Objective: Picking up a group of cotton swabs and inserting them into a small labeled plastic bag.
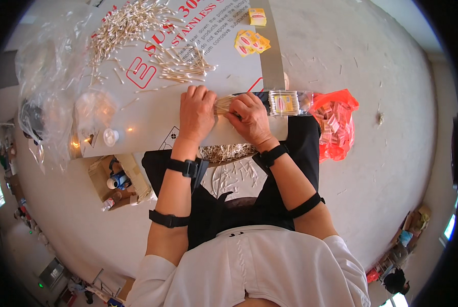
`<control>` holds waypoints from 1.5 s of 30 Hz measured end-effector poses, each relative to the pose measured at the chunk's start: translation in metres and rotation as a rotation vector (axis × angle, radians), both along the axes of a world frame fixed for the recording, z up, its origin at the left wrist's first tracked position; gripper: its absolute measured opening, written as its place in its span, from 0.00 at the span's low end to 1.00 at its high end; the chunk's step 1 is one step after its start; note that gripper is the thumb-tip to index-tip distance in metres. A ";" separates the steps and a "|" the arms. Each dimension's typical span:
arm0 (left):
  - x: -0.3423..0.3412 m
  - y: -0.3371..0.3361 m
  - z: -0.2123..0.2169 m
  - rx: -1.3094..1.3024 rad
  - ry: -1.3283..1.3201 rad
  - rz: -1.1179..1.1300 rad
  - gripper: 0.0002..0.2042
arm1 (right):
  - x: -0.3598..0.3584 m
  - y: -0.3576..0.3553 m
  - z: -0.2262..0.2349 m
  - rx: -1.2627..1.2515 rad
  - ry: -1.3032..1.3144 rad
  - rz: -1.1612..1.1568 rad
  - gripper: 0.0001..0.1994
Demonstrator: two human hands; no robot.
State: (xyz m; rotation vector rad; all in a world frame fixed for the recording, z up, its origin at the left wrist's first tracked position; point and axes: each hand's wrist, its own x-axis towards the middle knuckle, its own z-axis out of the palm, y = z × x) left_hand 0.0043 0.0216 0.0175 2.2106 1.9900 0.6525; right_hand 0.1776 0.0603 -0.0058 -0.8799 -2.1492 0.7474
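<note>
A bundle of cotton swabs (223,105) lies between my two hands at the table's near edge. My left hand (197,114) is closed on the bundle's left end, fingertips curled under and partly hidden. My right hand (250,118) pinches the other end with thumb and fingers. Just right of it lies a flat clear packet of swabs (276,104) with a yellow label card (286,104) inside. Farther off, a large heap of loose cotton swabs (129,28) covers the far left of the table, and a smaller scatter of swabs (183,66) lies nearer.
Yellow cards (251,43) and a card stack (257,17) lie at the table's far right. A red plastic bag (353,123) of small packets hangs beside my right leg. Clear plastic sheeting (50,77) drapes the left edge, near a white cup (110,136). A cardboard box (100,181) stands below.
</note>
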 end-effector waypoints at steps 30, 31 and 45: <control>0.036 -0.031 -0.020 -0.060 -0.176 0.174 0.37 | -0.018 -0.024 0.003 -0.530 0.677 -0.352 0.16; 0.033 -0.033 -0.023 0.132 -0.445 0.218 0.33 | -0.022 -0.024 0.003 -0.537 0.669 -0.354 0.16; 0.017 -0.033 -0.011 0.211 -0.509 0.201 0.15 | -0.026 -0.005 -0.004 -0.663 0.809 -0.307 0.21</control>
